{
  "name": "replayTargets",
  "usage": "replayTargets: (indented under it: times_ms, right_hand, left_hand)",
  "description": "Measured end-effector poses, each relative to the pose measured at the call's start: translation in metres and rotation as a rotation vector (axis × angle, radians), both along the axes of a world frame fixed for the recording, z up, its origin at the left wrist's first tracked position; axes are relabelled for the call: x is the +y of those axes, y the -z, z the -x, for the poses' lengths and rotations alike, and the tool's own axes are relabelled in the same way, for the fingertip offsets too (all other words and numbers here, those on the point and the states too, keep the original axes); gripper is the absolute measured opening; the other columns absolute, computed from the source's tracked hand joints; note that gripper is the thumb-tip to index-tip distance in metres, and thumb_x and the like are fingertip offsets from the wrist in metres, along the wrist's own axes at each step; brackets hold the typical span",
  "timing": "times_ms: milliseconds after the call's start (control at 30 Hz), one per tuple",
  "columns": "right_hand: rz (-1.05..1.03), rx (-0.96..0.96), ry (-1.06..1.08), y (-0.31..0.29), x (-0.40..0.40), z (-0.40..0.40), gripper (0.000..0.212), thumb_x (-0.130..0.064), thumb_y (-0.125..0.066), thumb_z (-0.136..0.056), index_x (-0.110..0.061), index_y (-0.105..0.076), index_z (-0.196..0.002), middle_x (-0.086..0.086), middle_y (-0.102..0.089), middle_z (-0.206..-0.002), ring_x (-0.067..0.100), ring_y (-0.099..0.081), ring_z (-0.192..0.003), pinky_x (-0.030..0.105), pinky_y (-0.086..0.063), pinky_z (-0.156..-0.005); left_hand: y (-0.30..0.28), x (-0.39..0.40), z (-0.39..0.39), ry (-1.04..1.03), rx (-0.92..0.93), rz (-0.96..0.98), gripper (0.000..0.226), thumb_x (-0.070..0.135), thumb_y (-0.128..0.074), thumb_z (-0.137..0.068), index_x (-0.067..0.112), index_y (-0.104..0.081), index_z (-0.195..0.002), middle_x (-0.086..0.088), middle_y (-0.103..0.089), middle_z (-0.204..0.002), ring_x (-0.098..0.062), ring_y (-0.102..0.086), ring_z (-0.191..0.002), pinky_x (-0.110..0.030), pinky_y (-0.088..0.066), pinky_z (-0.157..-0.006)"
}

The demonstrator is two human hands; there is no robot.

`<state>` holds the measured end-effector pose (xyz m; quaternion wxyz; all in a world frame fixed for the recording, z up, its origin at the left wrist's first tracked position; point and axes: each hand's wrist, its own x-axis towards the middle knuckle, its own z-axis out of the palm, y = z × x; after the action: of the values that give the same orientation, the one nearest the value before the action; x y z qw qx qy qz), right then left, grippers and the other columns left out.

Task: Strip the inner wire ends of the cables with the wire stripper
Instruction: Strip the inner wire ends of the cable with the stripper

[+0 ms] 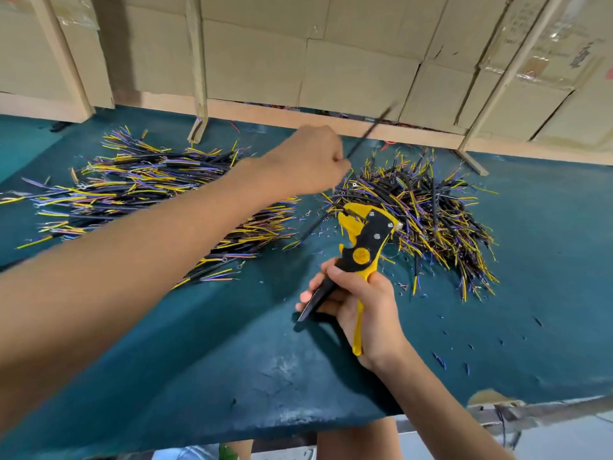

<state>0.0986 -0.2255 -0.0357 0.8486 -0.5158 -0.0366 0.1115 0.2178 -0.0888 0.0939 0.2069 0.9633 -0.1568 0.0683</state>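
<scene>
My left hand (306, 161) reaches across the table and pinches a thin black cable (370, 131), blurred, slanting up to the right above the right pile. My right hand (363, 308) grips the handles of a yellow and black wire stripper (363, 242), its jaws pointing up and away near the right pile's left edge. Two piles of short black cables with yellow, blue and purple inner wires lie on the table: a wide left pile (159, 194) under my left forearm and a bushier right pile (428, 214).
The table (215, 343) has a dark teal cover with a worn near edge. Small bits of stripped insulation (464, 356) are scattered at the right. Cardboard panels (348, 71) with wooden slats (199, 78) close the back. A metal frame (530, 410) shows at the lower right.
</scene>
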Motion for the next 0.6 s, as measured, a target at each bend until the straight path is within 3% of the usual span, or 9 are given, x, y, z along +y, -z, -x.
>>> replayTargets:
  times_ms: [67, 133, 233, 300, 400, 500, 600]
  right_hand:
    - [-0.004, -0.001, -0.003, 0.002, -0.002, 0.001, 0.013, -0.014, -0.068, -0.088, -0.003, -0.064, -0.093, 0.024, -0.06, -0.082, 0.04, -0.064, -0.071, 0.054, -0.056, -0.072]
    - [0.003, -0.015, -0.003, 0.003, -0.002, 0.0, 0.012, -0.014, -0.068, -0.089, -0.003, -0.065, -0.093, 0.024, -0.06, -0.083, 0.04, -0.063, -0.072, 0.053, -0.056, -0.073]
    - [0.019, -0.028, -0.005, 0.004, -0.001, -0.002, 0.01, -0.013, -0.066, -0.088, -0.004, -0.065, -0.093, 0.024, -0.06, -0.083, 0.04, -0.064, -0.072, 0.054, -0.057, -0.074]
    - [0.016, -0.027, -0.009, 0.003, 0.0, -0.004, 0.011, -0.011, -0.065, -0.087, -0.003, -0.065, -0.095, 0.024, -0.06, -0.083, 0.04, -0.064, -0.071, 0.055, -0.057, -0.074]
    - [0.013, -0.03, -0.01, 0.004, -0.001, -0.004, 0.012, -0.009, -0.064, -0.087, -0.001, -0.064, -0.096, 0.024, -0.061, -0.082, 0.041, -0.064, -0.071, 0.055, -0.058, -0.073]
    - [0.016, -0.036, -0.007, 0.005, -0.001, -0.004, 0.014, -0.009, -0.064, -0.087, 0.0, -0.063, -0.098, 0.025, -0.062, -0.082, 0.041, -0.064, -0.072, 0.056, -0.057, -0.073]
    - [0.009, -0.04, -0.003, 0.006, -0.001, -0.004, 0.016, -0.008, -0.064, -0.087, 0.001, -0.061, -0.1, 0.025, -0.061, -0.083, 0.041, -0.063, -0.071, 0.056, -0.057, -0.073]
  left_hand:
    - [-0.007, -0.003, -0.017, -0.023, 0.067, -0.113, 0.066, 0.053, -0.054, -0.097, 0.007, -0.044, -0.143, -0.021, -0.05, -0.14, -0.038, -0.046, -0.129, -0.043, -0.042, -0.102]
    - [-0.008, 0.015, -0.026, -0.055, 0.116, -0.213, 0.078, 0.057, -0.054, -0.095, 0.013, -0.028, -0.154, -0.02, -0.037, -0.152, -0.04, -0.036, -0.139, -0.048, -0.037, -0.111]
    - [0.004, 0.058, -0.016, -0.024, 0.295, -0.571, 0.065, 0.054, -0.059, -0.094, 0.01, -0.052, -0.141, -0.014, -0.055, -0.14, -0.034, -0.052, -0.127, -0.042, -0.045, -0.103]
    - [0.022, 0.077, -0.003, -0.005, 0.411, -0.682, 0.059, 0.052, -0.061, -0.094, 0.008, -0.061, -0.133, -0.012, -0.06, -0.134, -0.032, -0.055, -0.123, -0.035, -0.046, -0.098]
    - [0.041, 0.096, 0.005, 0.017, 0.282, -0.435, 0.035, 0.038, -0.069, -0.092, 0.014, -0.071, -0.118, -0.006, -0.07, -0.11, -0.025, -0.061, -0.105, -0.028, -0.046, -0.083]
    - [0.043, 0.102, 0.008, 0.019, 0.196, -0.243, 0.024, 0.031, -0.075, -0.088, 0.025, -0.073, -0.111, 0.015, -0.063, -0.079, -0.019, -0.061, -0.091, -0.027, -0.042, -0.076]
    - [0.034, 0.104, 0.007, 0.019, 0.24, -0.118, 0.021, 0.03, -0.072, -0.091, 0.023, -0.072, -0.111, 0.012, -0.07, -0.083, -0.017, -0.064, -0.089, -0.025, -0.04, -0.074]
